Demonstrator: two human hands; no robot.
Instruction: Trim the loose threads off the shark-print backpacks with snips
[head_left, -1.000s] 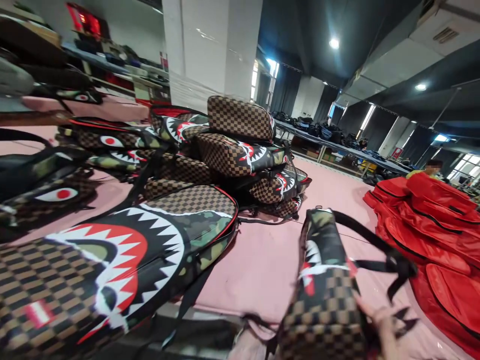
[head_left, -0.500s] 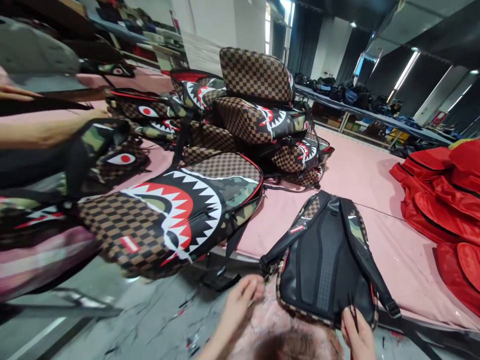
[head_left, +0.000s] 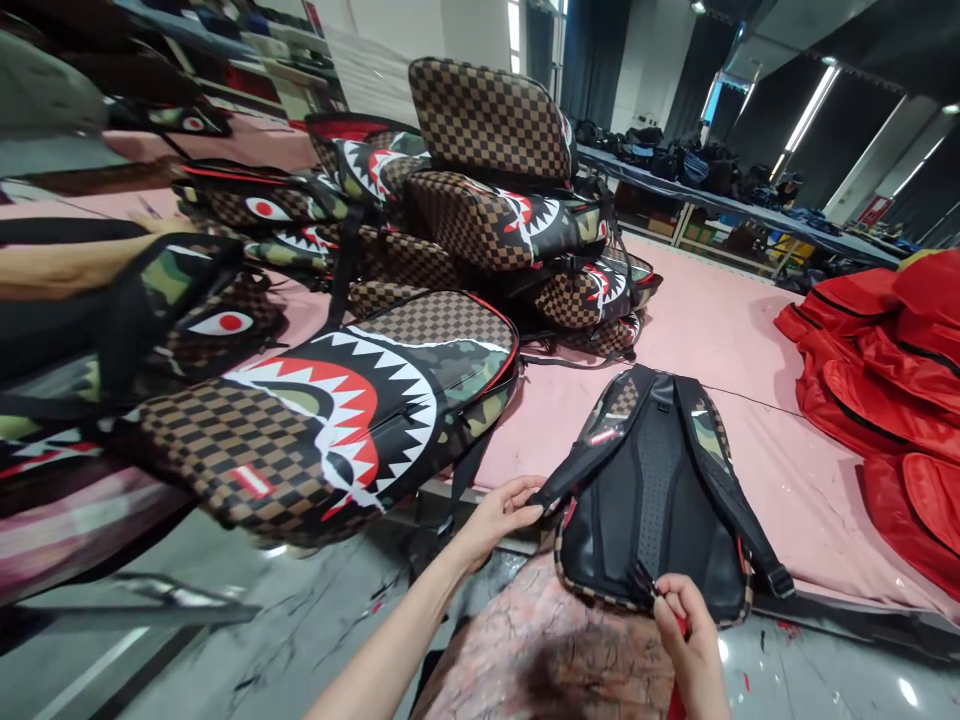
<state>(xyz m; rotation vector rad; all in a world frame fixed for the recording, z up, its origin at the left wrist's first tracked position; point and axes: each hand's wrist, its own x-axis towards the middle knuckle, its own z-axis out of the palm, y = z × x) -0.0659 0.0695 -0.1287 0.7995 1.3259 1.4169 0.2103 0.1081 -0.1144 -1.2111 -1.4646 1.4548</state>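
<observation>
A backpack (head_left: pixel 649 480) lies back side up at the edge of the pink table, its black padded back and both shoulder straps showing. My left hand (head_left: pixel 504 512) is at its left shoulder strap (head_left: pixel 592 466), the strap's lower end pinched between thumb and fingers. Over the bottom of the back panel, my right hand (head_left: pixel 686 625) is closed on small scissors (head_left: pixel 643 582) with dark tips and red showing at the handle. The tips point up and left, close to the panel; whether they touch it I cannot tell.
A shark-mouth checkered backpack (head_left: pixel 322 420) lies to the left, overhanging the table edge. Behind it, several similar backpacks (head_left: pixel 487 220) are piled on the pink table (head_left: pixel 712 310). Red bags (head_left: pixel 877 380) are heaped at right. Another person's forearm (head_left: pixel 67 268) reaches in from the left.
My left hand has moved up and right, onto the backpack's left strap. My right hand with the scissors has shifted left and slightly up. The view has tilted slightly.
</observation>
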